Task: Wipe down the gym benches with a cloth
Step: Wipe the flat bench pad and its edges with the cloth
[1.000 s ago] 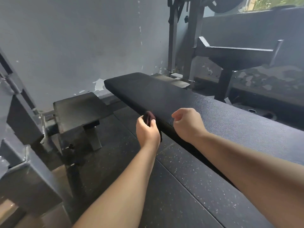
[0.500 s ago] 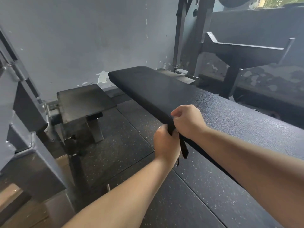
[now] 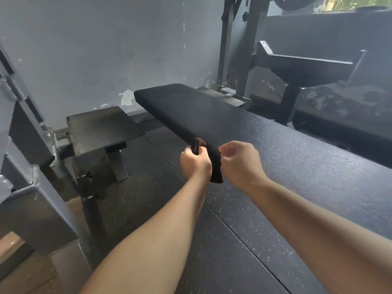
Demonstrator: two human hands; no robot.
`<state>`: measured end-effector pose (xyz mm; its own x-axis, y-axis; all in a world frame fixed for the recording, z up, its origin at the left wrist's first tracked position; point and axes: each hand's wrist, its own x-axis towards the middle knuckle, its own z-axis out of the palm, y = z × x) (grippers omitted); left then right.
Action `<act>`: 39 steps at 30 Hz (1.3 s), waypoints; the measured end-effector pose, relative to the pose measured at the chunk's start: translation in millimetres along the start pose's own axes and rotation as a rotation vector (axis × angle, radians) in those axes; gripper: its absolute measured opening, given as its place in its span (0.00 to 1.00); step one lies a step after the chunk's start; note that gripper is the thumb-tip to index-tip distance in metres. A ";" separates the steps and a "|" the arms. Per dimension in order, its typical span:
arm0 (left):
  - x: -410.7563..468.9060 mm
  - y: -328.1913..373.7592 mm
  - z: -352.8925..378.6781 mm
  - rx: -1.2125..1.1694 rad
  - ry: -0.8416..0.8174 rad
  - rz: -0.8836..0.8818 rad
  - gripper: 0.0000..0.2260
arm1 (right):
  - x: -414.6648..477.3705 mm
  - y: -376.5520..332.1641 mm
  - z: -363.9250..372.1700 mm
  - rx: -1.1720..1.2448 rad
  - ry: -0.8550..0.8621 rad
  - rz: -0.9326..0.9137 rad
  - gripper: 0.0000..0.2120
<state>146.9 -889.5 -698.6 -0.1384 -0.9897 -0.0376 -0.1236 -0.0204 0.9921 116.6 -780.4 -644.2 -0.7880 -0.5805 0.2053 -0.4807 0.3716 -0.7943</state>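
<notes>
Cloth (image 3: 215,168), dark, hangs at mid-view against the near long edge of the black bench (image 3: 275,145), whose pad runs from 11 o'clock to 4 o'clock. The left hand (image 3: 196,164) pinches its bunched reddish fold in curled fingers, while the right hand (image 3: 240,162), at the cloth's 3 o'clock, curls its fingers onto the other edge. A smaller bench (image 3: 99,126) stands at 9 o'clock.

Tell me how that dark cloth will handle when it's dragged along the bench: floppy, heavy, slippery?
Likely floppy: the cloth bunches above the left hand and hangs limp below it. Probably light, since a loose curl of the fingers seems enough to carry it. It may drag rather than slide, as the bench pad looks pebbled.
</notes>
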 end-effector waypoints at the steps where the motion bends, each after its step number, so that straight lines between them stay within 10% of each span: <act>1: -4.3 -0.9 -0.7 0.008 -0.013 0.008 0.14 | -1.4 1.4 0.6 0.006 0.003 -0.011 0.15; 19: -26.2 -8.5 -17.7 0.232 -0.196 0.152 0.09 | -54.6 36.9 -4.0 0.058 -0.074 0.083 0.12; 31: -61.1 -25.4 -20.2 0.356 -0.368 0.370 0.09 | -34.7 20.6 -47.0 -0.490 0.092 -0.086 0.12; 39: -27.1 -2.5 -16.6 0.337 -0.189 0.180 0.09 | -34.6 31.5 -44.2 -0.465 0.025 -0.053 0.06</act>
<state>167.3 -864.9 -698.0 -0.3610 -0.9291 0.0806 -0.3912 0.2293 0.8913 111.7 -716.6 -651.0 -0.7641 -0.5919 0.2567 -0.6373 0.6307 -0.4427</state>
